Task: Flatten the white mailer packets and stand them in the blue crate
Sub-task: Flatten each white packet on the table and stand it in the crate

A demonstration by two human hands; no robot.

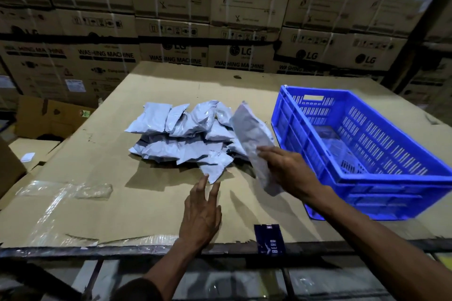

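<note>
The right hand [285, 171] grips one puffy mailer packet [252, 139] loosely; unflattened, it may slump inside the blue crate [318, 154]; the left hand [201, 212], fingers straight, holds nothing.

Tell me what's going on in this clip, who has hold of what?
A person is sorting a pile of white plastic mailer packets on a cardboard-covered table. The right hand grips one lifted white packet between the pile and the blue slotted plastic crate. The left hand, fingers straight, touches the nearest packet's corner. No packets visibly stand in the crate.
</note>
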